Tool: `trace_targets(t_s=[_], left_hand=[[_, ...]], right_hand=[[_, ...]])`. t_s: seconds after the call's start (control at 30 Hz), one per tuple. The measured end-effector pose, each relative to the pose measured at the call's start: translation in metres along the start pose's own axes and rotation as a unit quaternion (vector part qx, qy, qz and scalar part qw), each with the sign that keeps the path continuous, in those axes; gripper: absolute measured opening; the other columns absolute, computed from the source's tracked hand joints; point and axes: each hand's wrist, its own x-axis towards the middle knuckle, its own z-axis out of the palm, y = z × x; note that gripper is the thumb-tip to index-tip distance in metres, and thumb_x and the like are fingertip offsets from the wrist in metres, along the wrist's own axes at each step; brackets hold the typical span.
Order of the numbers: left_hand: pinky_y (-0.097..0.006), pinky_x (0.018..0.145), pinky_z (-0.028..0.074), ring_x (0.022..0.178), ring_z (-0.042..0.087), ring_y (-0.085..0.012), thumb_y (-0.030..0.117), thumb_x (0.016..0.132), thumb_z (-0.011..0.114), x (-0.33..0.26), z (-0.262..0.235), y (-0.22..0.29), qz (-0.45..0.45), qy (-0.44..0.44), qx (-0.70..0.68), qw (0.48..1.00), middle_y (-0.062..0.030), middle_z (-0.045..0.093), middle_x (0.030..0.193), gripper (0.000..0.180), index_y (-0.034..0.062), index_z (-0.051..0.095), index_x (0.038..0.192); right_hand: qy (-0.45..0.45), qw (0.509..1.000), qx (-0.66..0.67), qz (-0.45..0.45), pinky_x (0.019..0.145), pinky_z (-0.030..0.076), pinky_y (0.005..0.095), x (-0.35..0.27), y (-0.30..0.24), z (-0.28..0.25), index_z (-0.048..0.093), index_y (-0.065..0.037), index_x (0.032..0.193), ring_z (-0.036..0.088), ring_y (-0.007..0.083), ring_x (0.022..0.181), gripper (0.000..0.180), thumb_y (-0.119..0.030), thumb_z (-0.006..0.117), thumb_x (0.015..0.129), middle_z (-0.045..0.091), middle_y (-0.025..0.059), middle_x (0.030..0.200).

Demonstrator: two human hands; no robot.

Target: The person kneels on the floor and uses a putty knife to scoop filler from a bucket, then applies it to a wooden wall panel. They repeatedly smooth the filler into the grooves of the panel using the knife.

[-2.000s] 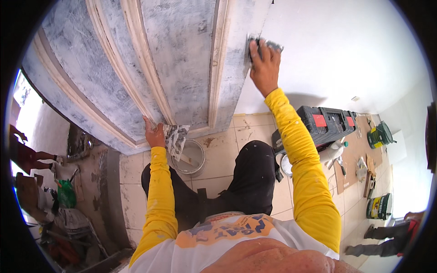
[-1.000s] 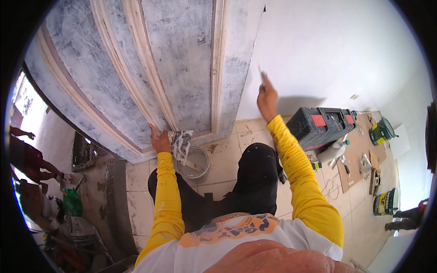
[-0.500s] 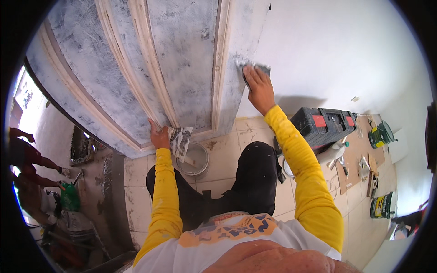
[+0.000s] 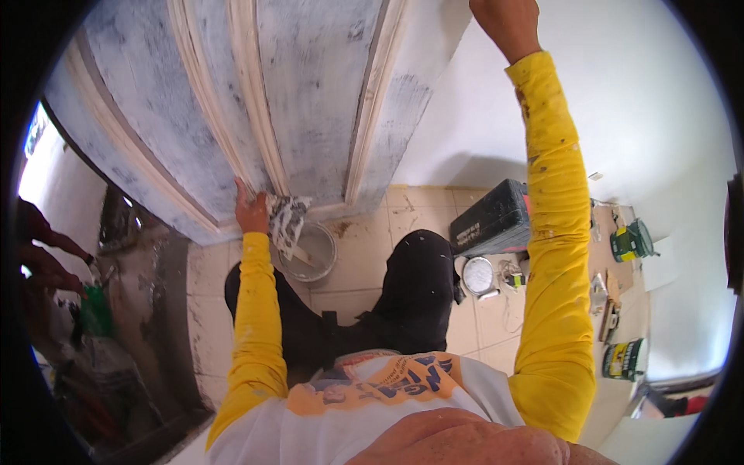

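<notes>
— Looking down, what is each hand doing?

— The left hand (image 4: 249,211) is pressing against the lower moulding of the door (image 4: 310,101), its fingers closed around a crumpled, paint-stained rag (image 4: 287,221) that is hanging down over the bucket (image 4: 308,252). The right hand (image 4: 508,23) is reaching up to the door's edge near the white wall (image 4: 620,116); its fingers are running out of the picture, so I cannot tell whether they are spread or gripping anything.

— What is lying around?

— The bucket is sitting on the tiled floor (image 4: 403,213) just in front of the person's black-trousered knees, touching nothing of the door. A black toolbox (image 4: 492,221) is standing to the right against the wall, with a round tin lid (image 4: 477,275) just beside it. A green can (image 4: 622,359) and a green tool (image 4: 632,240) are lying farther right.

— Anything crowding the door?

— Only the bucket under the rag.
</notes>
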Motion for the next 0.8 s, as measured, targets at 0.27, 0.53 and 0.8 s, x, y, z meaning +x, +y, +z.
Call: trace_targets(t_s=[0.27,0.53,0.8], left_hand=[[-0.031,0.105,0.042,0.126,0.059,-0.0331,0.010,0.088,0.066,-0.006,-0.002,0.004,-0.049,-0.014,-0.042,0.998,-0.0299,0.054,0.142,0.077,0.0008,0.032,0.156],[-0.032,0.099,0.047,0.112,0.065,-0.0316,0.008,0.086,0.067,-0.002,0.002,0.002,-0.023,0.017,0.012,0.999,-0.0296,0.061,0.132,0.079,0.0050,0.032,0.157],[-0.031,0.085,0.053,0.095,0.067,-0.0218,0.005,0.085,0.066,-0.001,-0.003,0.002,-0.047,-0.017,-0.057,0.997,-0.0271,0.066,0.123,0.080,0.0030,0.031,0.156]], right_hand=[[-0.100,0.994,0.039,0.034,0.111,0.040,0.0458,-0.173,-0.076,0.045,0.055,-0.016,0.144,0.054,0.0349,0.127,0.077,0.007,0.059,0.070,0.059,0.0100,0.143],[-0.277,0.956,0.028,-0.090,0.113,0.038,0.0494,-0.196,-0.045,-0.004,0.058,-0.020,0.141,0.053,0.0305,0.128,0.073,0.008,0.057,0.074,0.058,0.0027,0.144],[-0.130,0.940,-0.126,-0.289,0.127,0.021,0.0407,-0.056,0.077,-0.018,0.033,-0.035,0.156,0.031,0.0182,0.149,0.086,0.006,0.063,0.087,0.031,-0.0092,0.163]])
